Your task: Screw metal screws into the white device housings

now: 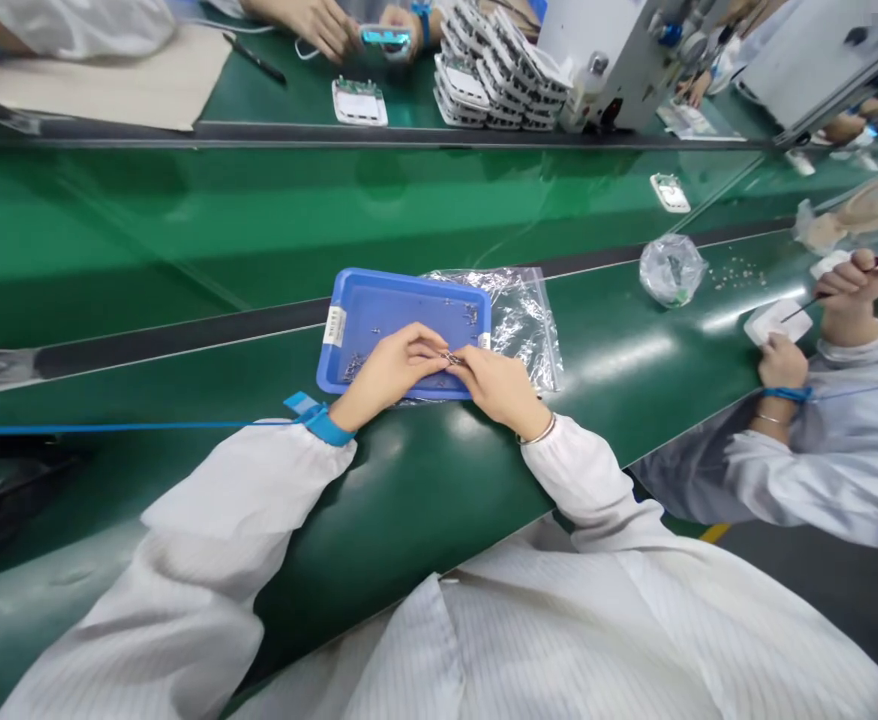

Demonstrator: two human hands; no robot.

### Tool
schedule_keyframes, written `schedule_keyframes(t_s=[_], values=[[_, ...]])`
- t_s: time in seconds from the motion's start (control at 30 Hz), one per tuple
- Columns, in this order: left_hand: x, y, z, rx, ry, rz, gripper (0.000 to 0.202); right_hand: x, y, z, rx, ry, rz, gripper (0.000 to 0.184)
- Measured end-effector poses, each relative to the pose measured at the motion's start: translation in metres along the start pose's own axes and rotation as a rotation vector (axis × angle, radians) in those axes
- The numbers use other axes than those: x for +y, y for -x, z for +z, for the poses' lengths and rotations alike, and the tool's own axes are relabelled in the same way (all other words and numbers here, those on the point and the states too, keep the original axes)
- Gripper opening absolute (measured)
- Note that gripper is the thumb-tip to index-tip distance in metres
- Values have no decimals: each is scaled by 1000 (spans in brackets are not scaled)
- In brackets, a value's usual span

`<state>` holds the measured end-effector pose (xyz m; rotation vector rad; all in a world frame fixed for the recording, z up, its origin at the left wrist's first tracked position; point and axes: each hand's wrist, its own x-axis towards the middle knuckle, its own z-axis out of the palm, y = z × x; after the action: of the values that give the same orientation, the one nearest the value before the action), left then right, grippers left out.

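My left hand point(390, 375) and my right hand point(499, 385) meet over the near edge of a blue tray point(379, 300). Both pinch a tiny metal part point(452, 358) between their fingertips. Several small dark metal parts lie scattered in the tray, mostly at its left and far right. A blue wrist strap point(326, 422) with a blue cord circles my left wrist. A thin bracelet sits on my right wrist. White sleeves cover both arms.
A clear plastic bag point(521, 315) lies under the tray's right side. A crumpled bag point(671, 268) and loose small parts lie further right. A co-worker's hands point(851, 290) work at right with a thin tool. Across the conveyor belt point(184, 230), another person's hands, stacked white housings point(495, 70) and a machine.
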<state>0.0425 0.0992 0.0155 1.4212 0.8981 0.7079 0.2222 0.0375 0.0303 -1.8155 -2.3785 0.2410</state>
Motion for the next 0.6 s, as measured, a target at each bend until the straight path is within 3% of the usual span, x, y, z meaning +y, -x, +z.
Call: schedule_keyframes(t_s=[0.17,0.33,0.6], values=[[3,0,-3,40,37,-30,43,-1,0,0,21,-62,44,38],[8,2,-1,-4,105,-68,45,1,0,3,36,-102,48,32],[7,6,2,-5,27,-37,33,3,-1,1,16,-121,19,31]])
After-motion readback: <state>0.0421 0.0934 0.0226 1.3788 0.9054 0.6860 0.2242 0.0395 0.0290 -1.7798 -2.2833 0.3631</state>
